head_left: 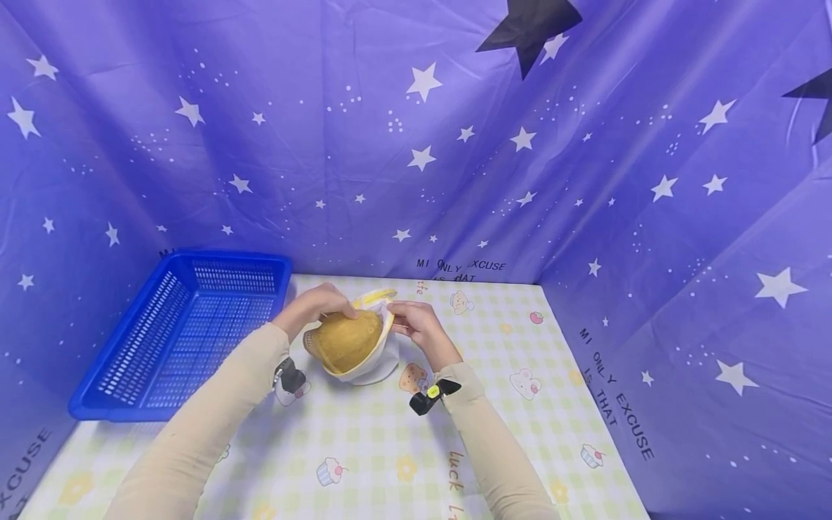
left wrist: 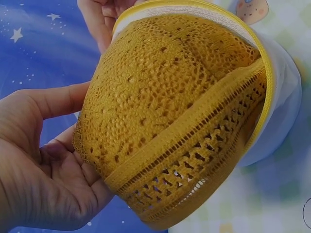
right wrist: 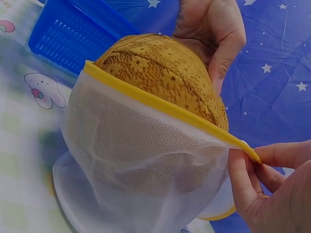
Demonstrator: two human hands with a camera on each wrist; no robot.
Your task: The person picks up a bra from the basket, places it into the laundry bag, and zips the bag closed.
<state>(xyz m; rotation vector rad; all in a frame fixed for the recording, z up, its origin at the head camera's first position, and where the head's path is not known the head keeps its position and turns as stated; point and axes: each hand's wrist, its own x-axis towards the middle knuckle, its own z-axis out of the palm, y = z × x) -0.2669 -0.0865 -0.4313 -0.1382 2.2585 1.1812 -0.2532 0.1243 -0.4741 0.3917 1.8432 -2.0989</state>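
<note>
My left hand (head_left: 325, 300) holds a mustard lace garment (left wrist: 141, 92), thumb on one side and fingers curled round its outer edge. It is domed, with an openwork band along one side; it looks like a bra with its cups nested, though the bag hides too much for me to be certain. The garment sits partly inside a white mesh laundry bag (right wrist: 136, 160), its rounded part bulging out of the mouth toward my left.

My right hand (head_left: 421, 328) pinches the bag's yellow trim (right wrist: 160, 103) between thumb and fingers, on the opposite side of the mouth from my left hand. I have the bag over a green-checked tablecloth (head_left: 364, 433) printed with cupcakes and flowers. A blue plastic basket (head_left: 195, 332) with slotted sides stands to the left, near my left hand. Behind everything hangs a purple-blue curtain (head_left: 364, 130) covered in white stars.
</note>
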